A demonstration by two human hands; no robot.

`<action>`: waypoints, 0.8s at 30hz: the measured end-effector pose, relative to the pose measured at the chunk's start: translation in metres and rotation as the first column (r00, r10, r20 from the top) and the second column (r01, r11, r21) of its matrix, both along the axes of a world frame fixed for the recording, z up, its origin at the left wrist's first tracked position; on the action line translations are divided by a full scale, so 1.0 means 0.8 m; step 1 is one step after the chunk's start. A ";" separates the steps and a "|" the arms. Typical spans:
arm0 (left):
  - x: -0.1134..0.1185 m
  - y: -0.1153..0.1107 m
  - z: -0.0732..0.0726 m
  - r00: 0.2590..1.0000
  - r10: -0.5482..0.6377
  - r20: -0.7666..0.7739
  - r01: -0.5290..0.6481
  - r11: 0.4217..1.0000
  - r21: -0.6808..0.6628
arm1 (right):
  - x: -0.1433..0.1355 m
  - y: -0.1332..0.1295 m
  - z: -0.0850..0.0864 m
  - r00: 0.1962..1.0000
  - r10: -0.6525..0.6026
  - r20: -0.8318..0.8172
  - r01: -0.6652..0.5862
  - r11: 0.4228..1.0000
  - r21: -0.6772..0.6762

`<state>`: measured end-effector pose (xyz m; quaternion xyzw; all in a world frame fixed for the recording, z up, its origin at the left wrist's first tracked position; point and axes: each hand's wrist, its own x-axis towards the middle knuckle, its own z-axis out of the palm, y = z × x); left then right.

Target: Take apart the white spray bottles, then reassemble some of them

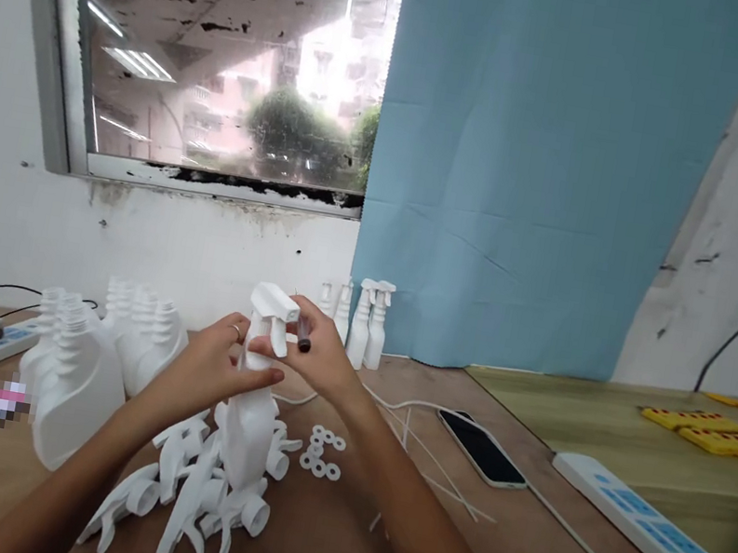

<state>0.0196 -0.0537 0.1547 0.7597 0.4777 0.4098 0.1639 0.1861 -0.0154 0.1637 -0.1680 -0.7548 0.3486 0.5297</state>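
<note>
The left hand [209, 365] and right hand [326, 350] grip an upright white plastic spray bottle [248, 436]; the right also holds a slim dark-ended object [303, 343]. The brown table [314, 541] spreads below the forearms, its back edge meeting the white wall [225, 243]. Headless white plastic bottles [84, 394] stand left, contents hidden; white bottles with spray tops [366, 333] stand behind. Loose white trigger heads [190, 501] crowd the held bottle's base, flat white washers [314, 450] just beside. A black-screened phone [480, 450] lies to the right.
</note>
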 end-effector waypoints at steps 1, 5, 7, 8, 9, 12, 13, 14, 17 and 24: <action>0.000 0.001 0.000 1.000 -0.007 -0.014 0.007 1.000 -0.003 | -0.005 -0.001 -0.002 0.998 -0.058 -0.012 0.058 0.998 -0.013; -0.005 -0.004 0.007 0.990 -0.143 -0.013 0.143 0.989 -0.033 | -0.012 -0.008 -0.001 0.987 -0.136 -0.090 0.137 0.991 0.006; -0.008 -0.010 0.013 0.965 -0.261 -0.022 0.257 0.960 -0.111 | -0.008 -0.011 0.002 0.997 -0.013 -0.080 0.014 1.000 0.007; -0.011 -0.013 0.016 0.949 -0.315 -0.032 0.306 0.939 -0.157 | -0.006 -0.011 0.002 0.996 0.074 -0.057 -0.074 0.997 -0.006; -0.013 -0.016 0.019 0.934 -0.355 -0.044 0.340 0.919 -0.197 | -0.003 -0.011 0.003 0.986 0.163 -0.028 -0.164 0.986 -0.029; -0.017 -0.024 0.024 0.928 -0.368 -0.062 0.343 0.907 -0.245 | 0.000 -0.007 0.000 0.937 0.348 0.014 -0.346 0.934 -0.094; -0.018 -0.025 0.024 0.937 -0.345 -0.064 0.321 0.916 -0.239 | -0.001 -0.006 -0.001 0.928 0.373 0.006 -0.371 0.923 -0.102; -0.018 -0.025 0.024 0.944 -0.325 -0.066 0.302 0.925 -0.232 | -0.003 -0.005 -0.002 0.925 0.381 -0.012 -0.380 0.920 -0.101; -0.017 -0.020 0.023 0.947 -0.317 -0.046 0.298 0.925 -0.238 | -0.008 -0.005 -0.004 0.958 0.281 -0.057 -0.285 0.954 -0.097; -0.022 -0.018 0.026 0.908 -0.414 0.063 0.416 0.876 -0.243 | -0.007 -0.004 -0.003 0.977 0.180 -0.118 -0.192 0.977 -0.094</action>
